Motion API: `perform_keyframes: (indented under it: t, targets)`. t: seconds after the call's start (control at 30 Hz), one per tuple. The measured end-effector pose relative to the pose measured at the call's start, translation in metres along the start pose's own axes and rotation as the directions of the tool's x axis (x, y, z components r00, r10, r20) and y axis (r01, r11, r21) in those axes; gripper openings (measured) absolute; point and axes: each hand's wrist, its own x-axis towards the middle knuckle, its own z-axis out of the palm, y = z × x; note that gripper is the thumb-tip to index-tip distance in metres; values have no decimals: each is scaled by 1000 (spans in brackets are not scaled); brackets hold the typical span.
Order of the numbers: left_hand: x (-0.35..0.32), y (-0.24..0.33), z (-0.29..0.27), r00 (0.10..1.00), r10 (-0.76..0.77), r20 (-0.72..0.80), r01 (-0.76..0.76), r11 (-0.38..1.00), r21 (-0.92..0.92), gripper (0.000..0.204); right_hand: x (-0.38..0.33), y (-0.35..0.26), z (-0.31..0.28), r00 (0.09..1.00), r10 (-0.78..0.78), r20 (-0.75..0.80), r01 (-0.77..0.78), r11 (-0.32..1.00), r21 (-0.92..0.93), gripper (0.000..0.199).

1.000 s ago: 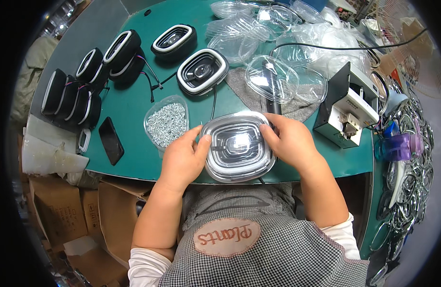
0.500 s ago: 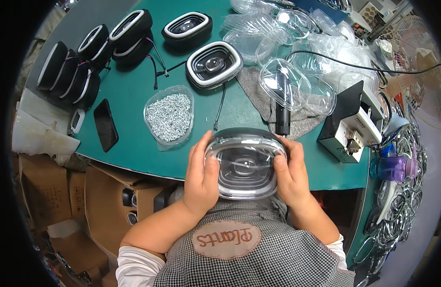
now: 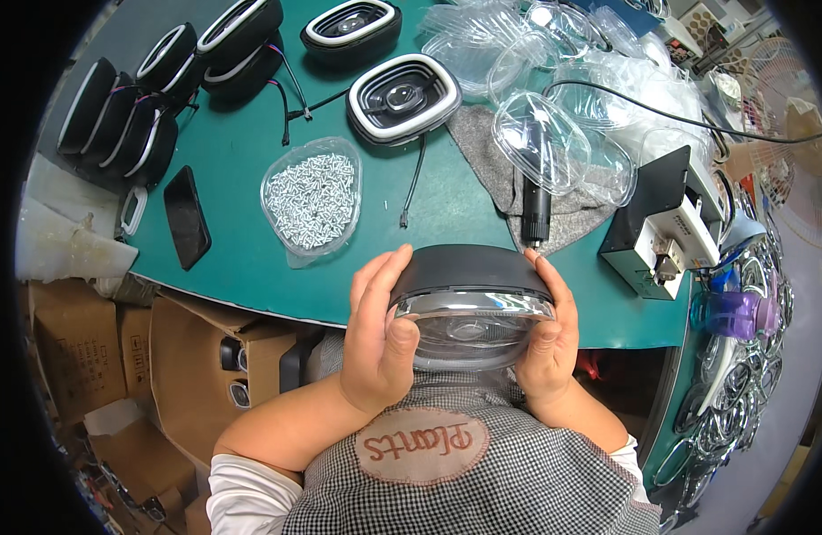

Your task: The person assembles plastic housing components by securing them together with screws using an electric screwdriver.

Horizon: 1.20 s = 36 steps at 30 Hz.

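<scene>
Both of my hands hold a black lamp housing with a chrome rim and clear lens (image 3: 471, 303), lifted off the green table (image 3: 250, 250) toward my chest and tilted so its lens faces me. My left hand (image 3: 380, 334) grips its left side. My right hand (image 3: 545, 343) grips its right side. A clear plastic tray of small silver screws (image 3: 313, 198) lies on the table just beyond my left hand. An electric screwdriver (image 3: 536, 209) rests on a grey cloth (image 3: 491, 169) beyond my right hand.
Another lamp with a white rim (image 3: 402, 96) and several more black lamps (image 3: 161, 89) sit at the back left, with a black phone (image 3: 186, 217). Clear plastic lenses (image 3: 540, 134) pile at the back right. A black and white box machine (image 3: 665, 227) stands right. Cardboard boxes (image 3: 116, 348) lie below.
I have lifted the lamp off the table edge, pulled it toward me and tilted it so the lens faces my chest. My view has dropped closer to it.
</scene>
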Motion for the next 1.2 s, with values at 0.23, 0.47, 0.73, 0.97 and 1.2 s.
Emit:
perform_keyframes:
  t: [0.23,0.47,0.73,0.97,1.2]
  targets:
    - [3,-1,-5,1000,0,26,1,998,-58,65,6,0,0,996,-87,11,88,991,-100,62]
    - [6,-2,0,994,105,-21,-104,993,51,60,3,1,-1,999,-38,20,39,996,-75,65]
    - [11,1,-3,993,121,6,-120,978,171,51,10,-9,-1,995,38,93,-33,998,-55,76]
    - [5,6,2,999,18,-40,-15,998,59,46,9,-3,0,999,-16,44,16,1000,12,63]
    - [2,-7,-2,994,111,-21,-109,991,83,43,9,-2,1,1000,-6,27,7,1000,-17,59]
